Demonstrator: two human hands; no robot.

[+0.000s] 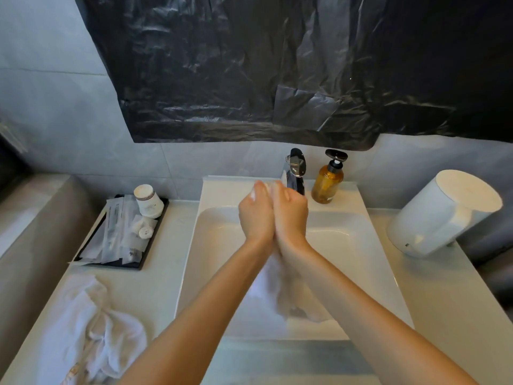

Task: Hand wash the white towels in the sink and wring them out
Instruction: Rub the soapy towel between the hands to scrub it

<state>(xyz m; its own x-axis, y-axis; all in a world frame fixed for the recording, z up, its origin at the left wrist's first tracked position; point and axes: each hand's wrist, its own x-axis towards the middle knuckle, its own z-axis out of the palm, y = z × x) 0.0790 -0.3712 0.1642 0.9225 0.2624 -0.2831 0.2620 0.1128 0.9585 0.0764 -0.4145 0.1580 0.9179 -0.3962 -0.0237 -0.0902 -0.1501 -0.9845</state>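
Note:
Over the white sink (216,234) my left hand (255,215) and my right hand (291,215) are pressed together side by side, both gripping one white towel (270,287). A bit of the towel shows between the fingertips, and the rest hangs down between my wrists into the basin. My hands are just in front of the chrome faucet (295,170). A second white towel (91,329) lies crumpled on the counter at the front left.
An amber soap pump bottle (329,180) stands right of the faucet. A black tray (122,232) with paper cups and wrapped toiletries sits on the left counter. A white cylindrical appliance (441,212) stands at the right. Black plastic sheeting (277,65) covers the wall above.

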